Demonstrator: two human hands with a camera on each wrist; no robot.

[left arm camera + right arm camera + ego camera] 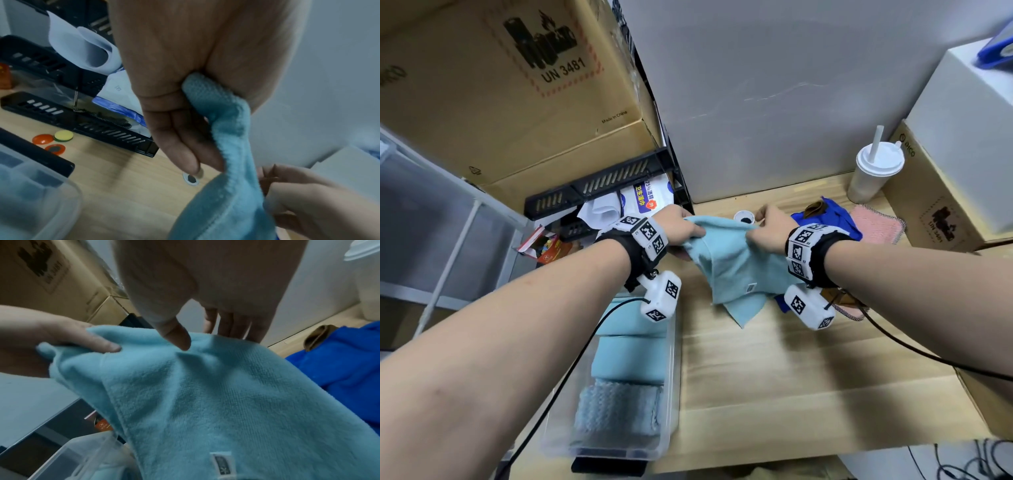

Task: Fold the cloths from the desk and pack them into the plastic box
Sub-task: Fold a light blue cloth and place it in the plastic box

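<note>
Cloth (732,263) hung below both grips, its top edge held level between left hand (681,226) and right hand (770,233), each pinching it.

Dim wrist views, motion blur; head view edges warped.

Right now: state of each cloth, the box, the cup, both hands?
light blue cloth: lifted, unfolded, top edge held by both hands
left hand: grips one corner
right hand: pinches the edge
plastic box: open, folded cloths inside
dark blue cloth: crumpled on the desk
pink cloth: flat on the desk
cup: upright, lidded, straw in
</note>
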